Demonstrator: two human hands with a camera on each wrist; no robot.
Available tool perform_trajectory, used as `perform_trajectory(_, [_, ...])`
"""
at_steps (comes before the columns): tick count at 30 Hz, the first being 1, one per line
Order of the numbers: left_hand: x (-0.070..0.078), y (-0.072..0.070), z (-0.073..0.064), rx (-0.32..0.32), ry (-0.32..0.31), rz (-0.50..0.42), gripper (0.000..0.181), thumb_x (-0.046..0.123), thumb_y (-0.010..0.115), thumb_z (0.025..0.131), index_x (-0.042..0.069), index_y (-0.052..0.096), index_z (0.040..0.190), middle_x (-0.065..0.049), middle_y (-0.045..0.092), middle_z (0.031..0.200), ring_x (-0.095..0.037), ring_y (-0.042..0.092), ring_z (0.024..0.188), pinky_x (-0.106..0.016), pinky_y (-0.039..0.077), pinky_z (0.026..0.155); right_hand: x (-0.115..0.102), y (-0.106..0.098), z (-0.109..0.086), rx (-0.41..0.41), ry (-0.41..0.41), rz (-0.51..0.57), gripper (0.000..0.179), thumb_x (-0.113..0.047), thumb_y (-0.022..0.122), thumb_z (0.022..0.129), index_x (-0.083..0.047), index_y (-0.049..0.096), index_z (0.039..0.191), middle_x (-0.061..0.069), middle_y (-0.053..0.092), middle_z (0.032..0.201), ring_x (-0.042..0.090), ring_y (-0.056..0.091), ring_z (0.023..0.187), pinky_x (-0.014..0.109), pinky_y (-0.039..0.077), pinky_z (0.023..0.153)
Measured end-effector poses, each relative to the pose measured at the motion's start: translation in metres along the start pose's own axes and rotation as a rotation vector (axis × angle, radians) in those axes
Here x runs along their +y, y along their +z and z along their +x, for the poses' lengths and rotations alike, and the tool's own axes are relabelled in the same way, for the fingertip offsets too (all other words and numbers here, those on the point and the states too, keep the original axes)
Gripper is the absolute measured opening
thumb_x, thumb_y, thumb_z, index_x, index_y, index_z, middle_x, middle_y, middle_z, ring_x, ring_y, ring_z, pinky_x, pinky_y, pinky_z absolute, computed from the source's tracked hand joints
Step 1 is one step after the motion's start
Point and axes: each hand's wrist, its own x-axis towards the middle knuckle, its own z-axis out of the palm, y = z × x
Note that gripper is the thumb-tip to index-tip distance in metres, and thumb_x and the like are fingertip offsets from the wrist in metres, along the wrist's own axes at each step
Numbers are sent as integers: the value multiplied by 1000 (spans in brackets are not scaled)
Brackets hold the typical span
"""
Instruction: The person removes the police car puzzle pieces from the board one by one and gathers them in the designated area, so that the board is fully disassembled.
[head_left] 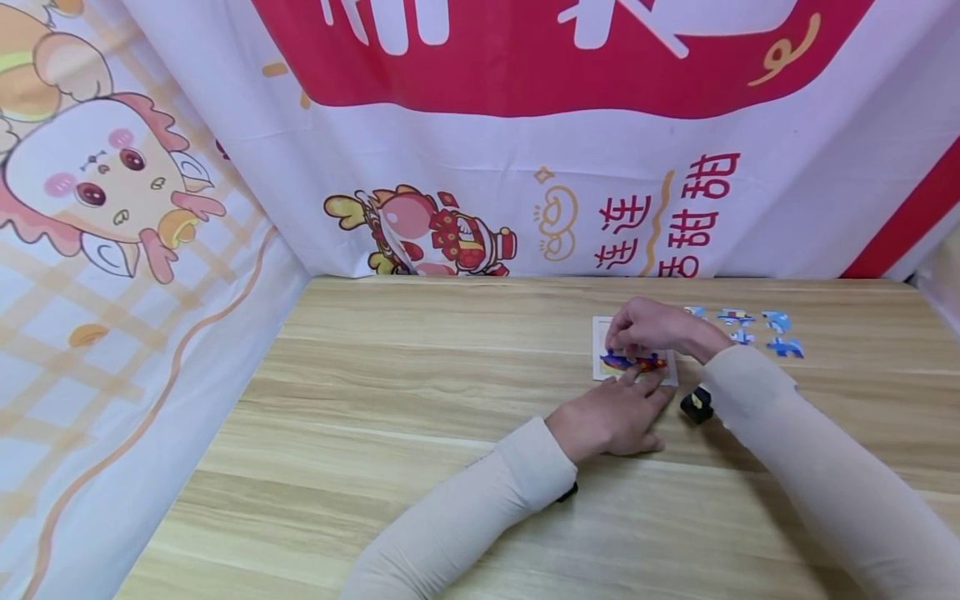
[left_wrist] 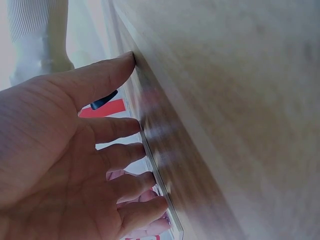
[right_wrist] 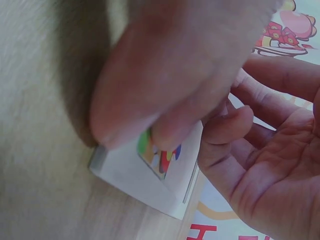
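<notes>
White rectangular puzzle tray (head_left: 597,360), centre-right: left hand (head_left: 617,417) outstretched against it, right hand (head_left: 651,323), grip indiscernible; weak bracing risks slippage.

Red characters "连连" (head_left: 622,231), "甜甜" (head_left: 702,204) on white curtain (head_left: 465,154).

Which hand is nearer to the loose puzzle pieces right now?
Right. The right hand is over the frame, just left of the loose pieces; the left hand is farther off, at the frame's near edge.
</notes>
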Motion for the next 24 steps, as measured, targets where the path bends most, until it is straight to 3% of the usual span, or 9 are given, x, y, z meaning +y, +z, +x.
perform_trajectory(13, [0, -1, -2, 8, -1, -8, 78, 56, 57, 104, 28, 25, 168, 8, 16, 177, -17, 14, 164, -35, 30, 128, 6, -4, 0, -17, -17, 59, 19, -11, 60, 103, 4, 71, 109, 6, 69, 88, 17, 61, 76, 29, 52, 68])
perform_trajectory(24, [1, -1, -2, 12, -4, -4, 78, 57, 57, 103, 28, 25, 168, 8, 16, 177, -17, 14, 164, -34, 30, 128, 9, -1, 1, -30, -55, 91, 14, 2, 63, 92, 4, 67, 105, 8, 71, 87, 17, 61, 75, 29, 53, 69])
